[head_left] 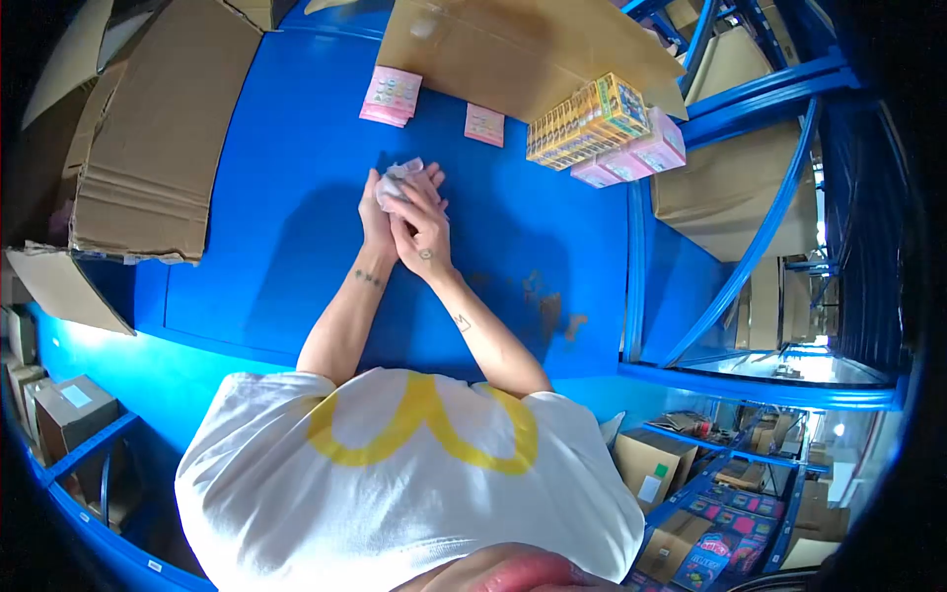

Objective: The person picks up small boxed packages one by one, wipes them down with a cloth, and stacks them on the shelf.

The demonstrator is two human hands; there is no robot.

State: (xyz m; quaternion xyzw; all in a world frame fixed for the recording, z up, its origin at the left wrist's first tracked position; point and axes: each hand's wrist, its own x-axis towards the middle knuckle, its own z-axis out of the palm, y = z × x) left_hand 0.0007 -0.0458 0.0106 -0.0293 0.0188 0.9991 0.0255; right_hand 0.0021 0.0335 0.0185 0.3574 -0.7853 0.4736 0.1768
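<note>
Between my two hands, above the blue table, is a small pinkish-white packet [400,182] that looks wrapped in crumpled film; its exact kind cannot be made out. My left hand [376,217] cups it from below and the left side, with fingertips showing past its right edge. Across its top lie the bent fingers of my right hand [426,225], pressing on it. Beyond the hands sits a stack of pink printed cards or flat packs [393,93]. A smaller pink pack [484,124] lies to the right of that stack.
A row of yellow boxes [582,123] stands by pink boxes [641,153] at the far right. Behind them is a cardboard sheet [523,49]. A large open carton [158,128] occupies the left side. Blue shelving [760,266] with cartons borders the right.
</note>
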